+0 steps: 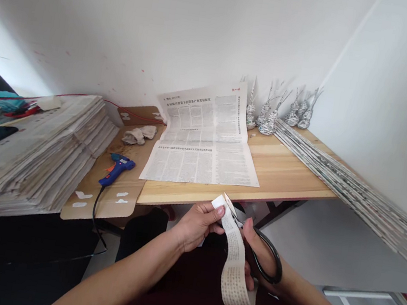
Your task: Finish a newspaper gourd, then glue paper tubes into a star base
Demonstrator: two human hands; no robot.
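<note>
Just in front of the table's edge, my left hand (pixel 196 225) is closed on the upper end of a newspaper strip (pixel 235 259), pinched between thumb and fingers. The strip curls downward and its printed side shows. My right hand (pixel 259 250) is closed around black-handled scissors (pixel 274 265). Their blades point up and left, close along the strip's upper end; whether they touch the paper I cannot tell. Part of the right hand is hidden behind the strip and the handles.
A newspaper sheet (pixel 205 137) lies on the wooden table (pixel 280 171). Thick newspaper stacks (pixel 69 153) and a blue glue gun (pixel 118 170) on cardboard (pixel 103 209) are at left. Woven paper pieces (pixel 268 124) stand by the wall; long paper rods (pixel 336 185) overhang the right edge.
</note>
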